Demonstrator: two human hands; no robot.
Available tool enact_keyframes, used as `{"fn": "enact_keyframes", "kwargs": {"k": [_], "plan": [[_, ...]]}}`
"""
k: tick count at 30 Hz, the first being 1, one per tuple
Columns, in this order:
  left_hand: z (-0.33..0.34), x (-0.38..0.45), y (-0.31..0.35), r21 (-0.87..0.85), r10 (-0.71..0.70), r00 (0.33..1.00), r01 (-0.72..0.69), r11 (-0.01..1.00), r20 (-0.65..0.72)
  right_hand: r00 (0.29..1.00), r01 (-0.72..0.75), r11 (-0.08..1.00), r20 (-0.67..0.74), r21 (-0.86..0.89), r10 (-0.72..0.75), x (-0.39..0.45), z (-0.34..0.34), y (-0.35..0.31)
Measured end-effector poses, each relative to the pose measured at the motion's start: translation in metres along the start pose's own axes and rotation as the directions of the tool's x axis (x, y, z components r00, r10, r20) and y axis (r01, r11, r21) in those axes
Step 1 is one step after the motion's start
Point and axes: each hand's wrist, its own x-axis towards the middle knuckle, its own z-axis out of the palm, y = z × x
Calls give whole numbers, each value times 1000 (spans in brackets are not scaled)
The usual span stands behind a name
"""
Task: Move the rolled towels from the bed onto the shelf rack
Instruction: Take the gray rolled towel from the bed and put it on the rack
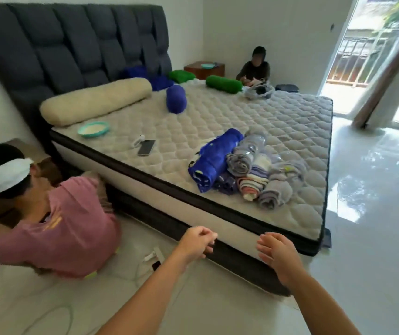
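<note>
Pink-shirted person [55, 228] is crouching on the floor at the left, right beside the bed [290, 131]. Next over, the camera-wearer's left hand [197, 241] is hovering curled in a loose fist, gripping nothing. Blue and grey rolled towels [242, 170] are sitting piled near the mattress's front corner, and the right hand [274, 252] is hanging relaxed, empty too.

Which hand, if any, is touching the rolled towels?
Apart, both. Head view: left hand and right hand are by the mattress near edge, with bare quilting showing between them and the rolled towels.
</note>
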Motion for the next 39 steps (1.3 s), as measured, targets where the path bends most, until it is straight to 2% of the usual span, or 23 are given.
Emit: {"fn": "enact_keyframes", "kwargs": {"k": [4,10,18,22,27,29,34,39], "plan": [[50,69,52,-75,-48,997,53,996,62,999,9,1000,-34,-26,-9,67,-40,-28],[77,154,119,-254,-177,984,171,952,1,1000,-5,988,2,-156,6,174,-66,-83],[51,266,162,-489,-317,948,257,833,-41,995,96,967,58,-236,-84,312,-12,-155],[44,320,173,-574,-397,917,343,744,34,997,81,947,35,-312,-73,365,16,-175],[37,368,191,-594,-526,817,549,588,235,997,77,892,10,-445,-81,425,26,-196],[37,381,198,-598,-542,794,582,551,274,996,83,868,22,-489,-83,448,29,-208],[38,412,193,-613,-599,749,622,487,284,986,168,754,90,-635,-144,511,42,-244],[44,433,187,-599,-673,696,657,457,250,972,236,686,160,-688,-174,561,47,-268]]}}
